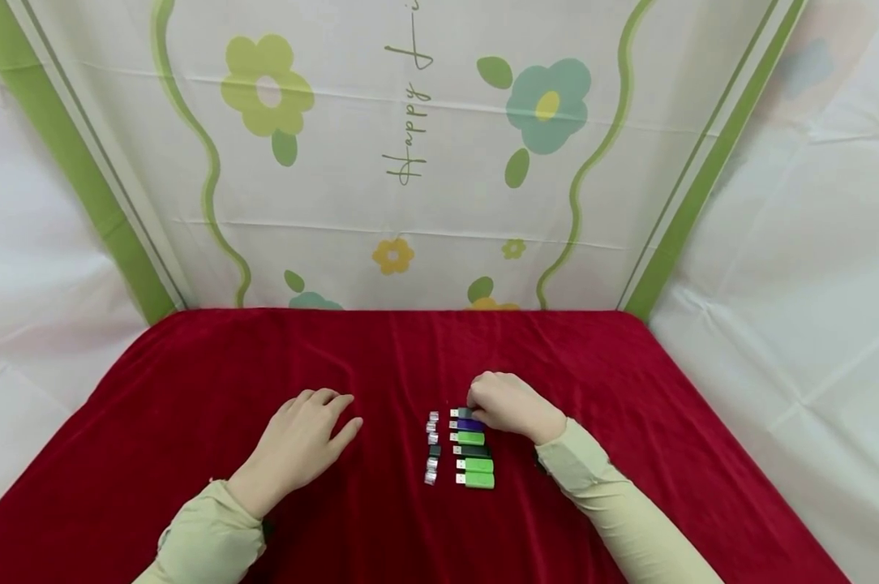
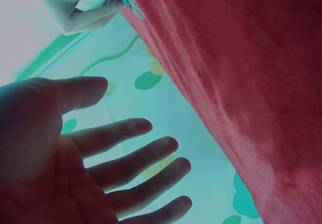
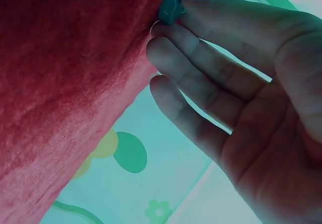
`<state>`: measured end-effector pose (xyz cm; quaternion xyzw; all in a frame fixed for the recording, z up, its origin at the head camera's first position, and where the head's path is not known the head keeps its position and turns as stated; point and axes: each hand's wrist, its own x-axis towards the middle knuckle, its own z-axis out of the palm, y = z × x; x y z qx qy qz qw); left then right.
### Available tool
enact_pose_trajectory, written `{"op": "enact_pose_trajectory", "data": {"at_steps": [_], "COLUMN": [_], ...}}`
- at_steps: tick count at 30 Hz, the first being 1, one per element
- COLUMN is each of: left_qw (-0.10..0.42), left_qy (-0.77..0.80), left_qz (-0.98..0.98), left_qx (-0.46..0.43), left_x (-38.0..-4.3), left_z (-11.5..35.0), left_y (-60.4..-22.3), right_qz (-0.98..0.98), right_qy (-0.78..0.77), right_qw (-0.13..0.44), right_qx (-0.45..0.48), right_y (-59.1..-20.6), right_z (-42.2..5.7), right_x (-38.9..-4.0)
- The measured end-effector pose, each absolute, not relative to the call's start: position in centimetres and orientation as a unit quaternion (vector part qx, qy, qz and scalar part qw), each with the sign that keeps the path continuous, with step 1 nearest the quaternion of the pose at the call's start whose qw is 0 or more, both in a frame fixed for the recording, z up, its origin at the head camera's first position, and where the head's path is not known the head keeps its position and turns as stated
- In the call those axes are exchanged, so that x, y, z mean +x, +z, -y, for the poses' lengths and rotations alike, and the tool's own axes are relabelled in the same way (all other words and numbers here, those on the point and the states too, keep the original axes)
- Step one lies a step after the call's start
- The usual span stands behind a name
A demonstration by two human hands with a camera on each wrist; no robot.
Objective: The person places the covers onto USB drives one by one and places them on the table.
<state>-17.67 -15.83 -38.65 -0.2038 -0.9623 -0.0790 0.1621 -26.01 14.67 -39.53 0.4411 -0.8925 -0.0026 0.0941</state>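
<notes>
A column of USB sticks lies on the red cloth, plugs pointing left. From the far end come a grey USB stick (image 1: 462, 414), a purple one (image 1: 470, 425), a green one (image 1: 471, 438), a black one (image 1: 473, 451) and two more green ones (image 1: 478, 473). My right hand (image 1: 511, 403) pinches the grey stick's rear end between thumb and fingertips; in the right wrist view that stick (image 3: 171, 8) looks teal. Left of the column, clear caps (image 1: 432, 439) and one dark cap (image 1: 435, 451) form a second line. My left hand (image 1: 297, 442) holds nothing, fingers spread apart.
Red velvet cloth (image 1: 213, 381) covers the table. A white curtain (image 1: 352, 186) with printed flowers hangs behind the far edge, and white sheets (image 1: 790, 341) close off both sides.
</notes>
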Motion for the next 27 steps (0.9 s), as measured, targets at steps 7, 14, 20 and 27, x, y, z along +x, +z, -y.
{"op": "enact_pose_trajectory", "data": {"at_steps": [7,14,20,27], "left_qw": [0.158,0.155,0.163,0.163], "left_qy": [-0.083,-0.084,-0.085,-0.087], "left_qz": [0.963,0.963,0.962,0.961], "left_qx": [-0.204,-0.202,-0.204,-0.205], "left_x": [-17.6,-17.5,-17.7,-17.7], "left_z": [15.7,15.7,15.8,15.8], "left_y": [-38.6,-38.6,-38.6,-38.6], "right_qz": [0.888,0.882,0.884,0.889], "right_qy": [-0.026,-0.064,-0.070,-0.057], "right_qw": [0.093,0.075,0.061,0.083], "right_qx": [0.449,0.460,0.458,0.447], "right_y": [-39.3,-39.1,-38.9,-38.5], "right_z": [-14.3,-13.5,-13.1,-13.6], "right_x": [-26.4,-26.9,-27.4,-27.3]}}
